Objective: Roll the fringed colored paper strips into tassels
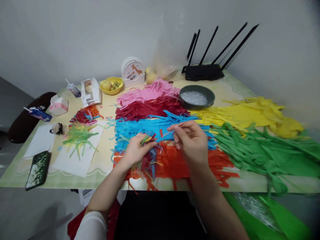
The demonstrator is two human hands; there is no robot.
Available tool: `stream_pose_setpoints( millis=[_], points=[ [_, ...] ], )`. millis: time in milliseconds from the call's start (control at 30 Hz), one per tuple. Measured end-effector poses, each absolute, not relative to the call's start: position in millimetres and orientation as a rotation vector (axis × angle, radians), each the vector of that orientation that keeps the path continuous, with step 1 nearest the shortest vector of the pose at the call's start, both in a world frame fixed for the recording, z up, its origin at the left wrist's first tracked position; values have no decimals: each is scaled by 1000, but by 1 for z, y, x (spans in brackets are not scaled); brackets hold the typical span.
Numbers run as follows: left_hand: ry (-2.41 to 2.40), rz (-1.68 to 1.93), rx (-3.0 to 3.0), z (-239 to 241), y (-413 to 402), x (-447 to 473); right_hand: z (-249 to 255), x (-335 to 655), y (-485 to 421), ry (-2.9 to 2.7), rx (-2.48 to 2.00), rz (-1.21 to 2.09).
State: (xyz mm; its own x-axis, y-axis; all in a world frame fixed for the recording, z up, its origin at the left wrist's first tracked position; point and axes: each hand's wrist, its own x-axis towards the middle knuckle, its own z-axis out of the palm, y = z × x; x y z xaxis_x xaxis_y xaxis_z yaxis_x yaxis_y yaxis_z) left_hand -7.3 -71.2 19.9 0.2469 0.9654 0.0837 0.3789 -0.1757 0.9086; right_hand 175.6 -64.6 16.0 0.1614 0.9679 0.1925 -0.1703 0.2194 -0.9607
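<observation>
My left hand point(137, 149) is closed around a bunch of multicoloured crepe paper strips point(152, 159), whose short ends stick up past the thumb and longer ends hang below. Just to its right, my right hand point(191, 140) is closed in a pinch, with something thin and pale near its fingertips, too blurred to name. Beneath both hands lie fringed blue paper strips point(135, 128) and orange-red paper strips point(177, 163). Dark red strips point(150, 109) and pink strips point(150, 91) lie behind them. On the right are yellow strips point(250, 111) and green strips point(262, 146).
A dark bowl point(212, 100) of clear plastic pieces stands behind the blue strips, near a black router point(203, 72). Finished-looking tufts of strips point(80, 135) lie left on white paper point(82, 163). A phone point(38, 170), tissue pack point(58, 105) and yellow fruit dish point(111, 91) are also left.
</observation>
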Motion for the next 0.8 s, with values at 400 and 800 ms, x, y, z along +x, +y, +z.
stream_pose_setpoints(
  millis=[400, 800],
  points=[
    [1124, 891, 1501, 31, -73, -14, 44, 154, -70, -1595, -1022, 1058],
    [1119, 1206, 1087, 22, -68, -14, 34, 155, -85, -1513, -1198, 713]
  ],
)
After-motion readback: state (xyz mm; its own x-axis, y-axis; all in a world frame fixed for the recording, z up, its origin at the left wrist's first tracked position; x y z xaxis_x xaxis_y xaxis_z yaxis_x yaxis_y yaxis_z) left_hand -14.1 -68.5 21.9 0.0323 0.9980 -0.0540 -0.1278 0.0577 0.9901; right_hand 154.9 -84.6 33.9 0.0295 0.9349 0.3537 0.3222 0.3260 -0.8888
